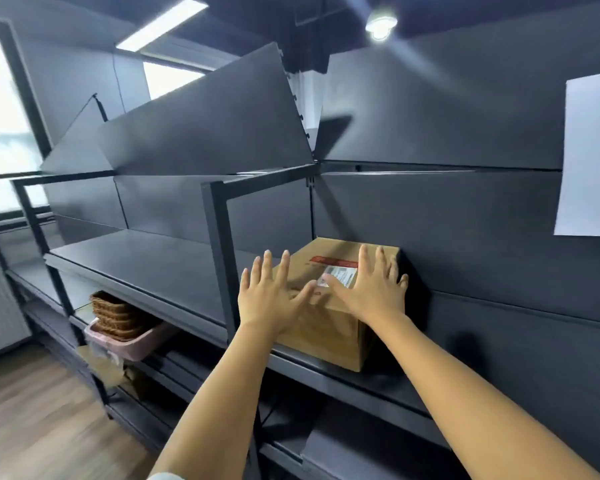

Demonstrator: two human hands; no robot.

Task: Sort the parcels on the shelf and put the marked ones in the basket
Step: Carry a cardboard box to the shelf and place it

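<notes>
Cardboard parcel (329, 317) on dark shelf (160, 268), red strip, white label; both hands (269, 296) (373, 287) spread flat, touching it; wicker baskets (116, 317) stacked in pink tub (136, 344), lower left.

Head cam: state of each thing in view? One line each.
Cardboard box: closed, upright on the shelf, label on top.
Shelf: holds only the box at its right end.
Left hand: open, fingers spread, at the box's left side.
Right hand: open, flat on the box top.
Wicker baskets: stacked in a pink tub.
Pink tub: on a lower shelf.
</notes>
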